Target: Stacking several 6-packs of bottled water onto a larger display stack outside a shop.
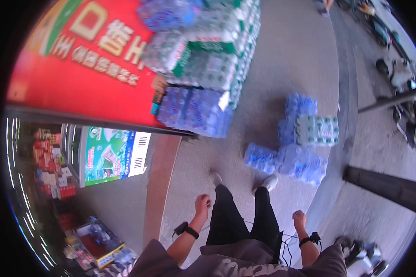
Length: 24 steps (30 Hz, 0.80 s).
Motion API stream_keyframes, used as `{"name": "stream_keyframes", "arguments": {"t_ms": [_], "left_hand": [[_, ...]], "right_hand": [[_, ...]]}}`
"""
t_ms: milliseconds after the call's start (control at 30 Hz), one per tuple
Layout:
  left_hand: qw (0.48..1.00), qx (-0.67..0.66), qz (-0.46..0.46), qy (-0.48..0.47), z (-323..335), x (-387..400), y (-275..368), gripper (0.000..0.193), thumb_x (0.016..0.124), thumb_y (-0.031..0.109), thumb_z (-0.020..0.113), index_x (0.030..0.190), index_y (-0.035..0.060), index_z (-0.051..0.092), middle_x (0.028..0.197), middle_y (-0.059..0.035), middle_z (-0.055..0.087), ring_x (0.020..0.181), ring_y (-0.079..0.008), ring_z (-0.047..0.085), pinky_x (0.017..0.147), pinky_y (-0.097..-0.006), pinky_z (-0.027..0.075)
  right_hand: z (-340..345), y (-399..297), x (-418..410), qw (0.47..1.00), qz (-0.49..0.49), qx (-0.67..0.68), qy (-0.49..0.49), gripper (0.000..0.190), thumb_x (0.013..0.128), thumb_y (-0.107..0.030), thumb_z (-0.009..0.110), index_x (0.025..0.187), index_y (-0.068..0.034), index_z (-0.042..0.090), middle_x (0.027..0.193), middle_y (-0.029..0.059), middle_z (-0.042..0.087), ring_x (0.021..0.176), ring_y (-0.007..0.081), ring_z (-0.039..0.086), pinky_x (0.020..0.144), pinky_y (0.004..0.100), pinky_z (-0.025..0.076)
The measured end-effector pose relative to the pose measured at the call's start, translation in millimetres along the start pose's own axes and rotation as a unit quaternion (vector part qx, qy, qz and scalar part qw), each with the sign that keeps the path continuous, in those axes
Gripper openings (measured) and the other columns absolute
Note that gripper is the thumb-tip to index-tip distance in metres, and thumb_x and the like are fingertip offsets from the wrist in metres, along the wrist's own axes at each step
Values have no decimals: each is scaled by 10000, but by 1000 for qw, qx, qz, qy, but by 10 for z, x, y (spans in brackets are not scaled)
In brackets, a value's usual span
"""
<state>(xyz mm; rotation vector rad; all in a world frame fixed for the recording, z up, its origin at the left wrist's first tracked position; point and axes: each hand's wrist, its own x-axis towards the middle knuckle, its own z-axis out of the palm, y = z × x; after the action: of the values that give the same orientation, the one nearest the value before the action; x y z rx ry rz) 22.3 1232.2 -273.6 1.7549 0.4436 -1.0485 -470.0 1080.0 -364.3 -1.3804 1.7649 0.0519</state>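
Observation:
My left hand [203, 205] hangs in front of my left hip, its fingers loosely curled around nothing that I can see. Out to the other side, my right hand [299, 219] is also curled in, with no object visible in it. Each wrist wears a dark band with a small device on it. Ahead of my shoes on the pavement lie shrink-wrapped packs of bottles: a small blue pack [261, 158], a larger blue pack [302, 164] and a green-capped pack [317, 130]. Behind the green-capped one is another blue-wrapped pack [300, 103]. Neither hand touches them.
A tall stack of bottle packs [208, 65] leans near a red sign panel [90, 79] with writing. Left are a printed carton [107, 155] and a shop display [100, 239]. A dark post [384, 188] rises at right; scooters [398, 72] stand beyond the kerb.

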Motion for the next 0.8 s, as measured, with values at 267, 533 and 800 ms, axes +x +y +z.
{"name": "stream_keyframes", "arguments": {"t_ms": [267,533,800], "left_hand": [[968,-252,-19,7,-1438,-82,533,241,845,95,686,806,127,451,613,24,336,462,-96,346,411,-252,277],[956,-235,111,-137,-1871,214,1811,317,857,99,711,1142,96,571,907,-27,542,774,-108,532,620,-222,434],[817,-354,139,-433,-884,-595,2876,518,1039,466,302,1368,110,484,1392,-71,502,1313,-211,452,1082,-363,371]], "right_hand": [[214,-2164,-88,980,-169,-101,32,305,853,-300,678,843,5,691,727,170,685,657,280,663,628,413,501],[1004,-5278,-1055,868,-486,-35,-98,210,939,-191,547,1033,-19,622,1048,200,650,991,393,620,841,465,495],[1544,-6592,-2528,580,-808,-46,-88,488,953,-298,546,1413,-154,475,1440,140,443,1342,340,407,1070,552,327]]}}
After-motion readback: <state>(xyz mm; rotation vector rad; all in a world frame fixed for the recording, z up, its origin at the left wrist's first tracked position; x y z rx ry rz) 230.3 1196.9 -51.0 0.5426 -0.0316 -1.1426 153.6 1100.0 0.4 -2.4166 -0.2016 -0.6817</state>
